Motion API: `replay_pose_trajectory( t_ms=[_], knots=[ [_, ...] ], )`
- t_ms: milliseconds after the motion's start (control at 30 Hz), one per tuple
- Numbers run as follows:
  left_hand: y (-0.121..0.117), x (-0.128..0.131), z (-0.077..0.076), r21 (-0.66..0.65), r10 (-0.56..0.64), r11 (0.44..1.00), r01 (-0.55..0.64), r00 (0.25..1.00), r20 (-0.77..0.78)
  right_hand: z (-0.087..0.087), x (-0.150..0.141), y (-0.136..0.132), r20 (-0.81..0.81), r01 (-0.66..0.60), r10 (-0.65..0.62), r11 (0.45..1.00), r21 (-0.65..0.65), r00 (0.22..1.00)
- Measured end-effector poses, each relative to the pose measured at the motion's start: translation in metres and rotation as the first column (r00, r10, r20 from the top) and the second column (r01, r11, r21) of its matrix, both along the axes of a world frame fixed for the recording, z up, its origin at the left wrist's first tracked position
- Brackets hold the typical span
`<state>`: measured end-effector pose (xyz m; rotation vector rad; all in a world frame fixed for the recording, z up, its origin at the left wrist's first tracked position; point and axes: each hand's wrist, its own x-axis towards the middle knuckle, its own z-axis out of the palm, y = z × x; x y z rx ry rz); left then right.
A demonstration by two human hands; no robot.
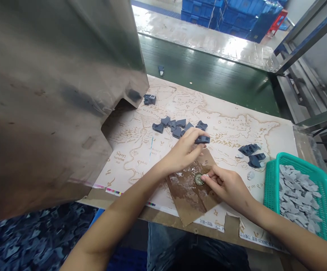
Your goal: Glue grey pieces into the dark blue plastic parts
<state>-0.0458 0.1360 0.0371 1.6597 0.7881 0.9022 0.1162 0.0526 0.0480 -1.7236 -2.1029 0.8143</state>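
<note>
Over the brown cardboard [190, 209], the right hand [227, 182] pinches a small pale piece [204, 177] at the round cap [199, 180], seemingly dipping it, while the left hand [184, 148] holds 1 dark piece [203, 139] between its fingers, and the next move calls for steadiness.

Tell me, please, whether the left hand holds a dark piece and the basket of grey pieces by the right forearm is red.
Only the colour is wrong: the head view shows the basket is green; the left hand does hold a dark piece.
</note>
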Motion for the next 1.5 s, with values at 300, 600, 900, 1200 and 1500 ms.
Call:
replay_pose_trajectory(
  t_ms=[300,600,900,1200,1500],
  knots=[
    [0.003,0.002,-0.005,-0.021,0.020,1.000,-0.019,1.000,0.022,0.018,0.004,0.007,-0.396,0.182,-0.253,0.961,-0.210,0.882],
    [-0.006,0.006,-0.003,-0.148,-0.117,0.981,0.129,0.990,0.084,0.029,0.015,0.007,-0.684,0.272,-0.434,0.901,-0.339,0.587],
    [-0.012,0.004,0.009,-0.067,-0.244,0.967,0.246,0.969,0.035,0.032,0.015,0.003,-0.636,0.385,-0.334,0.921,-0.063,0.695],
    [0.001,0.004,-0.007,-0.103,0.066,0.993,-0.056,0.993,0.097,0.022,0.008,-0.002,-0.260,0.040,-0.036,0.999,0.011,0.965],
    [0.004,0.005,-0.010,-0.082,0.117,0.991,-0.110,0.990,0.078,0.000,0.004,0.006,-0.044,-0.065,0.065,0.998,0.015,0.997]
  ],
)
